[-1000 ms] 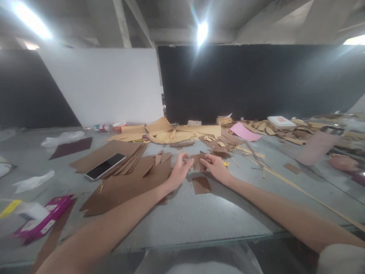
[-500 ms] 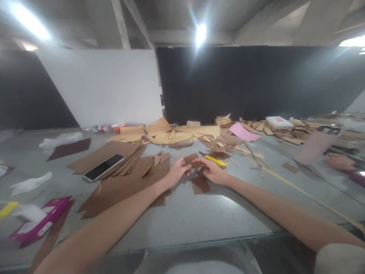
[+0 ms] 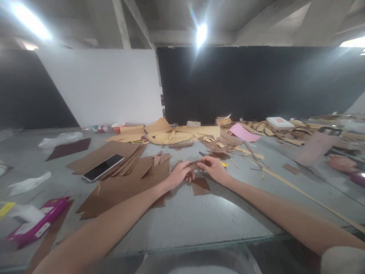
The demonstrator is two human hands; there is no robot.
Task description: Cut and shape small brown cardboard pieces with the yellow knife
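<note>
Between my two hands is a small piece of brown card [image 3: 194, 165], held just above the table. My left hand [image 3: 181, 173] pinches its left end, and my right hand [image 3: 212, 168] grips the right end with thumb and fingers. Directly below them a brown card square [image 3: 201, 186] lies flat on the grey table [image 3: 182, 224]. Behind my right hand a yellow utility knife [image 3: 224, 164] is mostly hidden. To the left of my left hand lie large brown card sheets [image 3: 122, 194] with small cut pieces [image 3: 156, 160] on top.
A phone [image 3: 103, 168] rests on stacked brown sheets. At the left are a magenta packet [image 3: 42, 220] and a white tissue [image 3: 30, 183]. Card scraps [image 3: 219, 142], a pink sheet [image 3: 243, 132] and a white box [image 3: 280, 123] lie at the back. A co-worker's hand [image 3: 341, 163] is at far right.
My right hand has shifted slightly and now covers more of the yellow knife. The held card has tilted, so less of its face shows.
</note>
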